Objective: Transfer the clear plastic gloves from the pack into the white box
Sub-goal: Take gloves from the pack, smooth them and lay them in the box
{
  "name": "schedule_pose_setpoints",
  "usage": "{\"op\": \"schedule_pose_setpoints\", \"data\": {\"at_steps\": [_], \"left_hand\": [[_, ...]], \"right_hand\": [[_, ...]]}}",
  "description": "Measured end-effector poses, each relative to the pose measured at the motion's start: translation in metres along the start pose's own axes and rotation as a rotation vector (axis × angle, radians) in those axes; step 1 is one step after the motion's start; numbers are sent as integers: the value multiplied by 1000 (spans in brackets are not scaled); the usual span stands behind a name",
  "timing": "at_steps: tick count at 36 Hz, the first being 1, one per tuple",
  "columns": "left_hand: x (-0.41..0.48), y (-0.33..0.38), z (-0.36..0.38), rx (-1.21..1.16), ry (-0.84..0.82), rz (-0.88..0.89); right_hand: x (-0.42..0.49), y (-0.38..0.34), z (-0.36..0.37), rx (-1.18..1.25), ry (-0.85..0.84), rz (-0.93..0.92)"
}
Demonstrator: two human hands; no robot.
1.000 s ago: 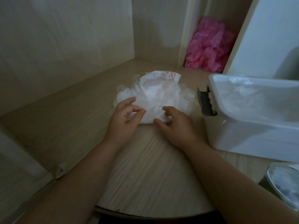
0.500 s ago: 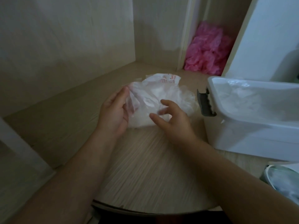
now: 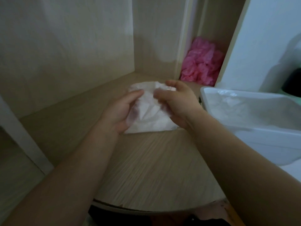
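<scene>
A crumpled bundle of clear plastic gloves [image 3: 150, 111] in its pack is held between both hands just above the light wooden shelf. My left hand [image 3: 121, 111] cups its left side with the thumb on top. My right hand [image 3: 177, 103] grips its right and upper edge, fingers curled over the plastic. The white box [image 3: 254, 124] stands open directly to the right, with clear plastic gloves [image 3: 228, 101] lying inside it.
A heap of pink plastic gloves [image 3: 202, 66] fills the back niche. Wooden side and back walls close in the shelf [image 3: 154, 168]. A white panel [image 3: 260, 38] rises behind the box. The shelf's curved front edge is near my body.
Both hands have closed around the glove bundle and lifted it off the shelf, gathering it tighter. The view has shifted so the box sits further right.
</scene>
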State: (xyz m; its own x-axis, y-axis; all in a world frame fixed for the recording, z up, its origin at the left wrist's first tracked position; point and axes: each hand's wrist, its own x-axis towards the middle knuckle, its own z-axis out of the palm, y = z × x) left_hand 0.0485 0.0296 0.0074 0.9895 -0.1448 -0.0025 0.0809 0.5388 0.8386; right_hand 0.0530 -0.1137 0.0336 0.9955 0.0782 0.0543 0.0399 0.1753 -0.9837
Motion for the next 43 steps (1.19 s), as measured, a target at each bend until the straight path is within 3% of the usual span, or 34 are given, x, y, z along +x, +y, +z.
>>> {"op": "schedule_pose_setpoints", "data": {"at_steps": [3, 6, 8, 13, 17, 20, 25, 31, 36, 38, 41, 43], "left_hand": [[7, 1, 5, -3, 136, 212], [7, 0, 17, -36, 178, 290], [6, -3, 25, -46, 157, 325], [4, -8, 41, -122, 60, 337], [0, -11, 47, -184, 7, 275], [-3, -7, 55, -246, -127, 201], [9, 9, 69, -295, -64, 190], [26, 14, 85, -148, 125, 380], [38, 1, 97, 389, 389, 498], [38, -7, 108, 644, 406, 558], [33, -15, 127, 843, 243, 630], [32, -21, 142, 974, 31, 611]], "right_hand": [[-1, -2, -5, 363, 23, 112], [-10, -2, -5, 308, -34, 243], [-9, -3, -4, 314, 55, 273], [-6, -18, -5, 478, 225, 111], [-9, -33, -14, 509, 209, -46], [-13, -46, -27, 294, 208, -103], [-21, -72, -61, 8, -26, -4], [-21, -92, -118, -371, 133, 9], [-19, -95, -164, -750, 210, 66], [-19, -95, -182, -912, 203, 74], [-18, -92, -203, -1166, 165, 91], [-18, -91, -216, -1227, 146, 126]]}}
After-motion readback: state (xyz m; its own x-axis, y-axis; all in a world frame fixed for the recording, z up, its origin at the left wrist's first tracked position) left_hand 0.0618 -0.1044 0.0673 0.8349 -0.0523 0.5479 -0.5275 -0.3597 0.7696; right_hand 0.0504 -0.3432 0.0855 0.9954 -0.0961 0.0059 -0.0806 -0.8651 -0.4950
